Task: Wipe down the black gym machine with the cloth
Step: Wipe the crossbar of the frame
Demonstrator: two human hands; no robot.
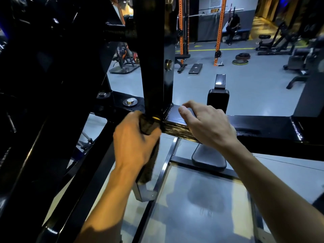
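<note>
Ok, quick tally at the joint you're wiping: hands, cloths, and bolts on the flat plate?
Hands: 2, left hand and right hand
Cloth: 1, gripped by the left hand
Bolts on the plate: 2
Total: 5

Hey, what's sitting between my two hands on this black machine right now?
In the head view, the base of the black upright post and its weld seam stand between the left hand, gripping the dark cloth, and the right hand.

Grey gym floor (pixel 245 88), weight plates (pixel 242 57) and possibly a pad (pixel 195 68) on it.
</note>
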